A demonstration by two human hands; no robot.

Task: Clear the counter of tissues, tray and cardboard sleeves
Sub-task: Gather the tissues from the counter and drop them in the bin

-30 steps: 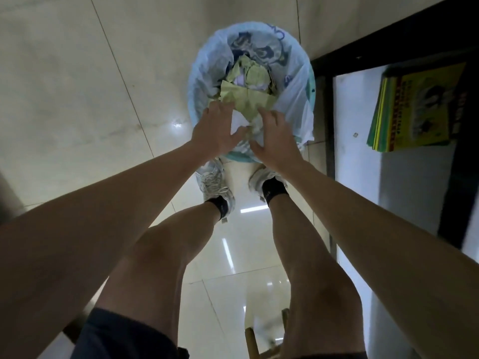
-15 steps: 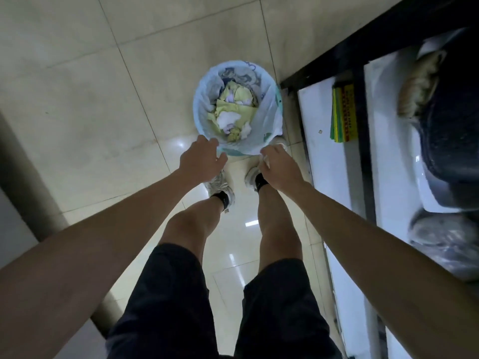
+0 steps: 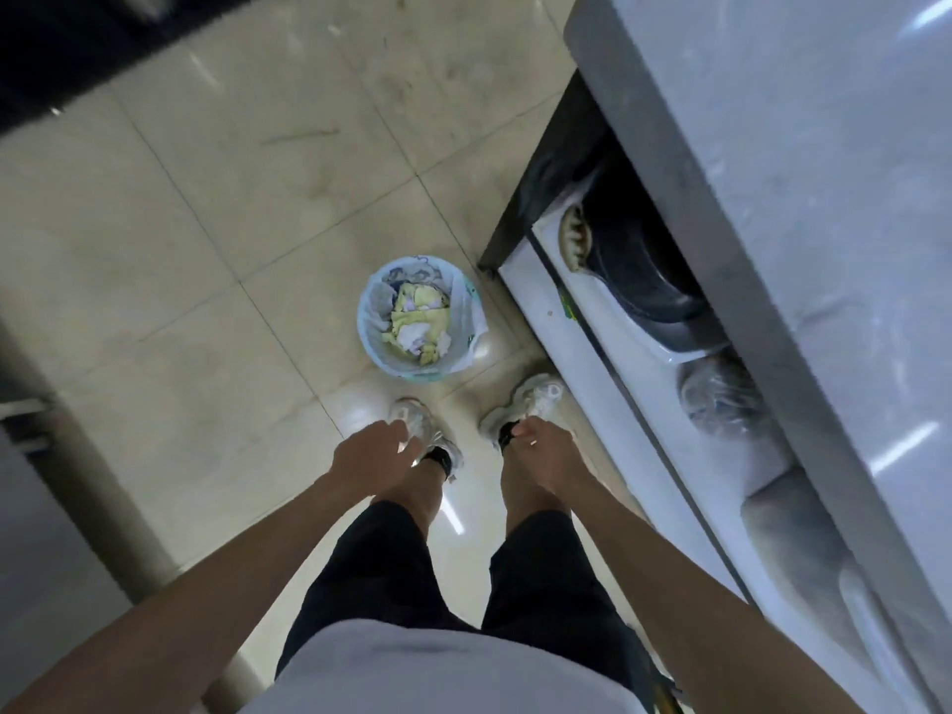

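Head view: two empty hands, left hand (image 3: 372,456) and right hand (image 3: 545,456), one bin (image 3: 420,316).

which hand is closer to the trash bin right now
Left, by a small margin. The left hand hangs just below the trash bin; the right hand is below and further right.

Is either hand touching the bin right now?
No: the left hand and right hand hang empty above the shoes, clear of the lined bin on the floor.
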